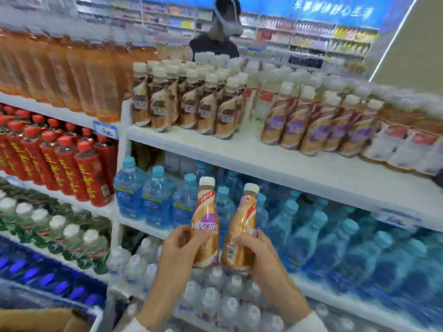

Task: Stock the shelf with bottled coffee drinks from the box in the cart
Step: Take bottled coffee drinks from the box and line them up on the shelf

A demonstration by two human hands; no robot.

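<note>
Carrying step: the left grip clasps one coffee bottle, the right grip a second bottle, both held below the coffee shelf. Next, probably lift them into the gap between rows.

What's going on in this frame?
A person is restocking a store drinks shelf. The left-hand grip holds a coffee bottle and the right-hand grip holds a second coffee bottle, both upright in front of the water bottles. Neither is placed yet. Matching purple-label bottles stand on the white shelf above. A cardboard box corner shows lower left.
</note>
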